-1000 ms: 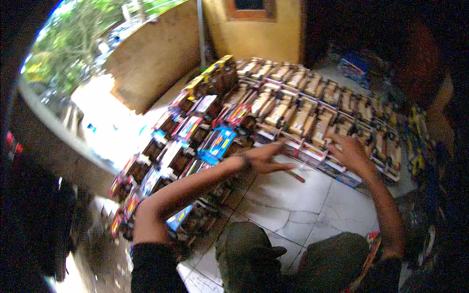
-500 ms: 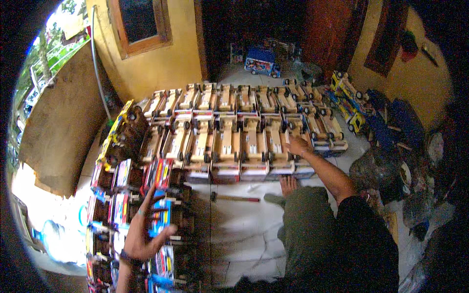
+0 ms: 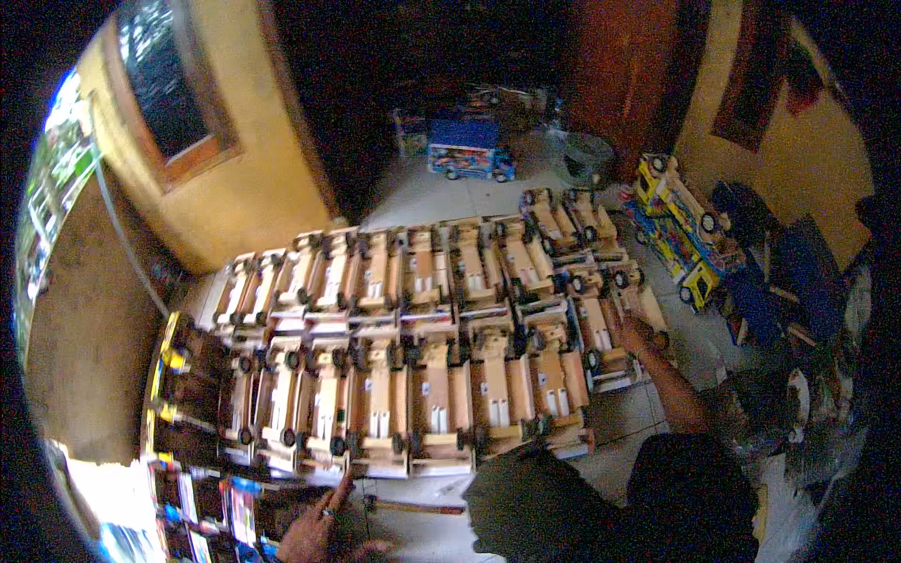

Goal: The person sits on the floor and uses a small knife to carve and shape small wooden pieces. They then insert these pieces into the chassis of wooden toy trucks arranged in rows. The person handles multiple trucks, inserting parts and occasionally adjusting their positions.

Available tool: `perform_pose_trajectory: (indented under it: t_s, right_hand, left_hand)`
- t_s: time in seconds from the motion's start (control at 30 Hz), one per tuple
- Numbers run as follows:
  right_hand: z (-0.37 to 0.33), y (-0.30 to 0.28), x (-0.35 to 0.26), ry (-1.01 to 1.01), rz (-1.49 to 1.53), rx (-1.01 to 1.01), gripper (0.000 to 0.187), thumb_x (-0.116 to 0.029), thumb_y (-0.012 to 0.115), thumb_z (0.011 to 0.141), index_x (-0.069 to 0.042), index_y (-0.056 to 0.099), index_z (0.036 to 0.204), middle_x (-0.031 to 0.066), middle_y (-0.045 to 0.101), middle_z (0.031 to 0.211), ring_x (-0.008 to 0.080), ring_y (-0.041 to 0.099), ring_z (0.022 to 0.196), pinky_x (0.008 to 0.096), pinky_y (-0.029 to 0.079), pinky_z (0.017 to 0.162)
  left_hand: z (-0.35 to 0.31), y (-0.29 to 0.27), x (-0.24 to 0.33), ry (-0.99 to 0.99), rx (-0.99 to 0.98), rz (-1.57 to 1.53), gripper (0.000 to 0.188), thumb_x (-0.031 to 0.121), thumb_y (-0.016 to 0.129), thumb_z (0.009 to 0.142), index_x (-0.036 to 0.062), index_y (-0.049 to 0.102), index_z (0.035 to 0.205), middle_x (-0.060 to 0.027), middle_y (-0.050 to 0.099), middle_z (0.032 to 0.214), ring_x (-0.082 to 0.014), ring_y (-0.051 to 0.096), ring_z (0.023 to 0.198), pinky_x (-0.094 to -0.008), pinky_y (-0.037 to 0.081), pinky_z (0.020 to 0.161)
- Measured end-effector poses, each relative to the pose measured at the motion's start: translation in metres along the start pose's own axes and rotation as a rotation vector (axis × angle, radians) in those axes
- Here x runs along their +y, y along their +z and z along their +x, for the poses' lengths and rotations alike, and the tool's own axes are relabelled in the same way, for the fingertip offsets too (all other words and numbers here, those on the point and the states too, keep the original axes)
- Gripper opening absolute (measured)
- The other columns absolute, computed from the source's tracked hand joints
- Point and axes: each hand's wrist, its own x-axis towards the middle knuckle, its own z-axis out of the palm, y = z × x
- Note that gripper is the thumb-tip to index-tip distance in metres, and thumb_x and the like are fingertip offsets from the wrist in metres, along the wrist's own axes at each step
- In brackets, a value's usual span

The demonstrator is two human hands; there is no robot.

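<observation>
Two long rows of wooden toy trucks (image 3: 436, 394) lie upside down on the floor, pale undersides and black wheels facing up. My right hand (image 3: 634, 332) reaches to the trucks at the right end of the rows. Its fingers are stretched out over or against one underside; blur hides whether they touch. My left hand (image 3: 314, 533) is low in the view, fingers spread, its index finger up by the front edge of the near row. It holds nothing. A hammer (image 3: 418, 508) with a wooden handle lies on the tiles between my left hand and my knee.
More painted toy trucks (image 3: 242, 511) stand packed at the lower left. A blue toy truck (image 3: 469, 150) is near the dark doorway, beside a bucket-like container (image 3: 582, 158). Yellow and blue trucks (image 3: 690, 230) lie at the right, before dark cloth (image 3: 798, 281) and plastic bags. My bent knee (image 3: 544, 497) is in front.
The view has tilted up and turned, so the rows appear lower. My right hand has moved right, from the near row to the end trucks. My left hand sits lower in the view.
</observation>
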Motion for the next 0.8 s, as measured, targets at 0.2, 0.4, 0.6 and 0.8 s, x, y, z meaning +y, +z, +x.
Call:
perform_pose_trajectory:
  t_s: [0.2, 0.4, 0.6, 0.8]
  right_hand:
    - [-0.006, -0.010, -0.006, 0.009, 0.097, -0.089, 0.057, -0.029, 0.059, 0.090, -0.004, 0.038, 0.137, 0.0242, 0.051, 0.127, 0.0386, 0.059, 0.104, 0.0478, 0.049, 0.088]
    - [0.008, -0.024, -0.013, 0.017, 0.129, -0.116, 0.050, -0.027, 0.058, 0.090, -0.006, 0.042, 0.132, 0.0214, 0.053, 0.123, 0.0365, 0.059, 0.100, 0.0467, 0.049, 0.087]
    - [-0.001, -0.035, 0.015, 0.038, 0.084, -0.087, 0.042, -0.025, 0.056, 0.090, -0.007, 0.045, 0.127, 0.0185, 0.055, 0.119, 0.0343, 0.060, 0.096, 0.0455, 0.049, 0.086]
    - [-0.003, -0.068, 0.012, 0.027, 0.056, -0.077, 0.035, -0.023, 0.055, 0.090, -0.009, 0.049, 0.122, 0.0156, 0.057, 0.115, 0.0322, 0.061, 0.091, 0.0444, 0.050, 0.084]
  left_hand:
    - [0.070, 0.033, -0.009, 0.030, -0.176, -0.149, 0.092, 0.023, 0.075, 0.080, 0.0058, 0.021, 0.152, -0.0209, 0.042, 0.144, -0.0328, 0.046, 0.128, -0.0397, 0.039, 0.105]
    - [0.143, 0.074, -0.065, -0.037, -0.240, 0.337, 0.102, 0.044, 0.077, 0.076, 0.0101, 0.019, 0.153, -0.0240, 0.049, 0.136, -0.0403, 0.054, 0.117, -0.0484, 0.048, 0.094]
    - [0.174, 0.084, -0.148, -0.083, 0.023, 0.444, 0.082, 0.047, 0.069, 0.083, 0.0063, 0.033, 0.145, -0.0259, 0.052, 0.128, -0.0449, 0.054, 0.111, -0.0514, 0.043, 0.099]
    - [0.187, 0.077, -0.214, -0.196, 0.351, 0.368, 0.057, 0.042, 0.061, 0.090, 0.0035, 0.048, 0.130, -0.0273, 0.054, 0.122, -0.0449, 0.055, 0.107, -0.0510, 0.045, 0.093]
